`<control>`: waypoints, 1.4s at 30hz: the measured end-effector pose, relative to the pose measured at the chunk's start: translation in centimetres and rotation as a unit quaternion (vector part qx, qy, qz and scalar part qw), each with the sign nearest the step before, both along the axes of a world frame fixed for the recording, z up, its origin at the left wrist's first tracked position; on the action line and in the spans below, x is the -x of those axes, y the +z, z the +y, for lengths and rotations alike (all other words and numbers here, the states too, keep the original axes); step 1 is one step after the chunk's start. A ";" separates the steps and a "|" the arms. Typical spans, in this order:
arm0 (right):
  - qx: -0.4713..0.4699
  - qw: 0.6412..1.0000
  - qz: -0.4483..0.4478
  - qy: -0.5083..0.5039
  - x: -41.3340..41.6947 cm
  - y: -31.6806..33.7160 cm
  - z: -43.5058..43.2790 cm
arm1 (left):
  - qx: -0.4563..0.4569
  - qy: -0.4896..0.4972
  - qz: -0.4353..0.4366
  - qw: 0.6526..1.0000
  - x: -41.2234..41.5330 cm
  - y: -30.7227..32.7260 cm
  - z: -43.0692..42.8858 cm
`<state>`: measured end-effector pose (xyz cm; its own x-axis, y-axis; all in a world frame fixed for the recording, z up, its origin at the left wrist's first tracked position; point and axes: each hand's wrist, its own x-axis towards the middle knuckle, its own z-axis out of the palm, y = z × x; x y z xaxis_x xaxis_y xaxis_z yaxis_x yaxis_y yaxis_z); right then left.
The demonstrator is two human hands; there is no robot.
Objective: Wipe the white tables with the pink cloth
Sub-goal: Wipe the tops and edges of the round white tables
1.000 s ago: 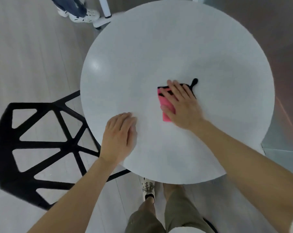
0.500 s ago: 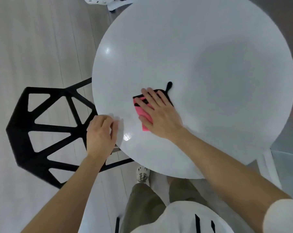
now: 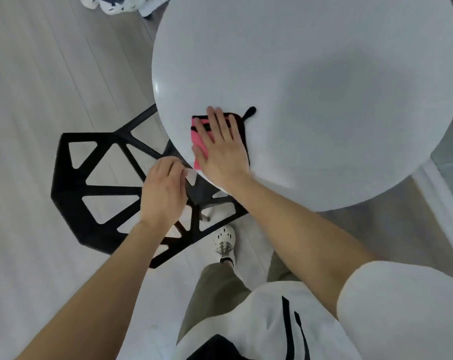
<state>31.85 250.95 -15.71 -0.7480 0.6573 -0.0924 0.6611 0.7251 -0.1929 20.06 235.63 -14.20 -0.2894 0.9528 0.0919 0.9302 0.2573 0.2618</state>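
Pink cloth (image 3: pixel 199 142), folded flat, with a black border and a small black hanging loop (image 3: pixel 250 112), sits near the lower-left edge of the round white table (image 3: pixel 324 87), a little left of the frame's middle. It looks soft, thin and light, the sort of thing that bunches up or slides unless it is pinned broadly. A flat palm over its middle seems the sensible hold; pinching a corner would likely just drag it into a rope. The right hand (image 3: pixel 221 152) does just that: it lies on top, fingers (image 3: pixel 215 123) straight and slightly spread, pressing down, thumb along the pink side. This close to the rim, the cloth could slip off the edge. The left hand (image 3: pixel 163 193) is just below and left, at the rim, with its fingers bent; I cannot tell whether they hold the edge. Beneath it stands a black lattice chair (image 3: pixel 90 188).
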 end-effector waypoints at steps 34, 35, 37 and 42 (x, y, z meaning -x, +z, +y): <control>0.014 0.970 -0.070 -0.231 -32.9 0.1 13.4 | -0.017 -0.155 0.014 0.988 -14.1 -0.2 11.6; 0.013 0.962 -0.067 -0.265 -32.5 0.1 16.5 | -0.019 -0.152 0.019 0.988 -14.8 -0.1 12.4; 0.010 0.945 -0.061 -0.321 -29.3 0.2 20.5 | -0.013 -0.138 0.025 0.990 -15.5 0.2 13.7; 0.008 0.995 -0.034 -0.098 -21.1 0.0 14.8 | 0.034 -0.084 0.038 0.995 -16.0 1.0 16.5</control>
<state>52.95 265.79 -15.67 -0.5980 0.7875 -0.1491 0.8007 0.5789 -0.1539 36.09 252.09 -13.16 -0.1195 0.9920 0.0405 0.9779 0.1106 0.1772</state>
